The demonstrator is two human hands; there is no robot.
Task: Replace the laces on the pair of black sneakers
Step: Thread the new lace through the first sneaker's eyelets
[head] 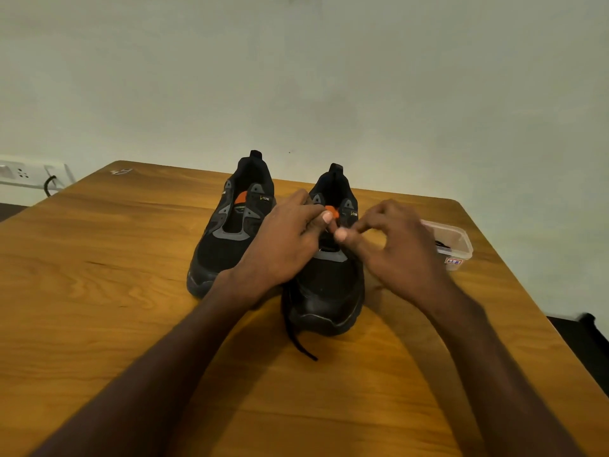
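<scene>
While both forearms reach in from the near edge, two black sneakers stand side by side on the wooden bench (99, 291), toes toward the camera. Left sneaker (227, 232): no lace visible, orange tongue patch showing, untouched. Right sneaker (329, 291): nearer the camera, both hands over its eyelet area. Left hand (286, 245): fingers curled over the shoe's upper, thumb tip pressed toward the tongue; it seems to pinch something small at the eyelets, though the lace itself is hidden there. Right hand (398, 249): thumb and forefinger brought together just beside the left thumb, other fingers loosely curled; whether they hold the lace, cannot tell. Black lace (296, 334): one end trails off the toe's left side onto the bench. Clear plastic tub (458, 242): at the bench's right edge, dark contents, small label on front. Wall socket (19, 173) at far left, cable plugged in.
</scene>
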